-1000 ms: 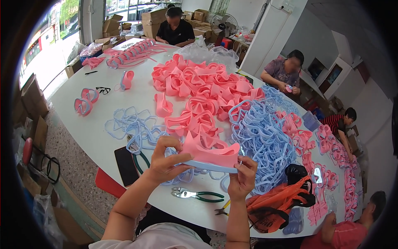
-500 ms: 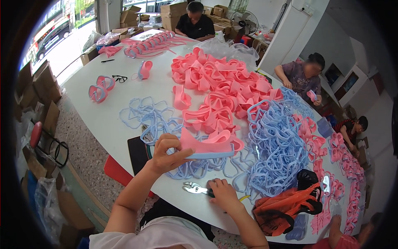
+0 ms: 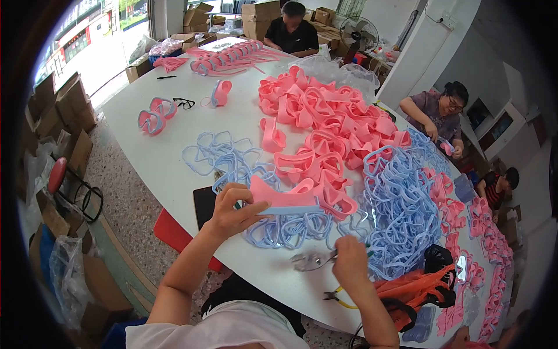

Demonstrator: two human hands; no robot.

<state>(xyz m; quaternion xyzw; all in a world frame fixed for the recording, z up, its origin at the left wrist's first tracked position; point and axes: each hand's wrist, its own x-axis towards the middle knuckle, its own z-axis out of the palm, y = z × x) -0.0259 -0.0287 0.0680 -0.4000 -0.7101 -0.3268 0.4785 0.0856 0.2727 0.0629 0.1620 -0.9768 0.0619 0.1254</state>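
My left hand (image 3: 235, 212) is closed on a soft pink mask skirt (image 3: 278, 193) with a light-blue frame strip (image 3: 290, 209) along its lower edge. The piece is held level above the table's near side. Off to the right, my right hand (image 3: 351, 262) grips the handles of metal pliers (image 3: 308, 261). Their slightly blurred jaws point left, below the mask piece and apart from it. Loose blue frames (image 3: 285, 230) lie under the held piece, and a big tangle of blue frames (image 3: 401, 209) sits to the right of it.
Pink skirts (image 3: 331, 110) are heaped mid-table. Yellow-handled cutters (image 3: 332, 295) and an orange plastic bag (image 3: 415, 294) lie near my right forearm. Farther left are framed masks (image 3: 154, 117) and eyeglasses (image 3: 185, 103). Several people sit round the white table (image 3: 133, 128).
My right hand has taken hold of the pliers and lifted them up and to the right. The cutters now show. My left hand keeps its hold on the mask skirt; the view has shifted slightly.
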